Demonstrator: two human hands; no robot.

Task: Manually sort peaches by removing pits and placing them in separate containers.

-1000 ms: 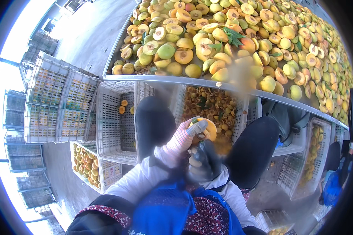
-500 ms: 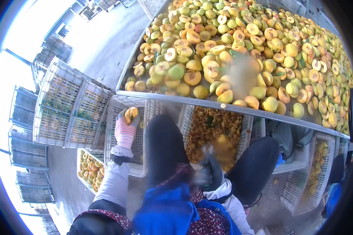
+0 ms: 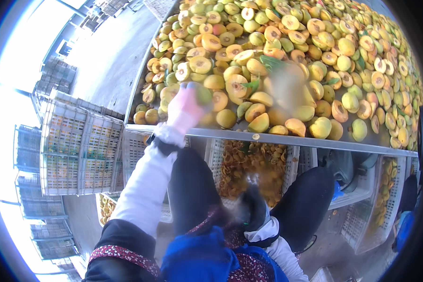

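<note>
My left hand (image 3: 185, 112), in a pink and white glove, reaches over the near edge of a metal-rimmed table (image 3: 286, 136). Its fingers close round a greenish-yellow stone fruit (image 3: 203, 97) at the front left of a heap of halved stone fruit (image 3: 237, 85). Low between my knees, my right hand (image 3: 253, 209) is closed in a dark glove. A blurred, shiny metal tip (image 3: 253, 178) sticks up from it; the rest of that tool is hidden in the fist.
Beneath the table edge stands a white crate (image 3: 291, 174) of brownish fruit pieces. Stacked crates (image 3: 82, 145) rise at the left, with another fruit crate (image 3: 106, 207) below. At right is a tilted crate (image 3: 376, 207) holding fruit. A blurry spot covers part of the heap.
My left hand has moved up and right from above a crate at left, where it held fruit halves, to the heap on the table. My right hand stays low between my knees.
</note>
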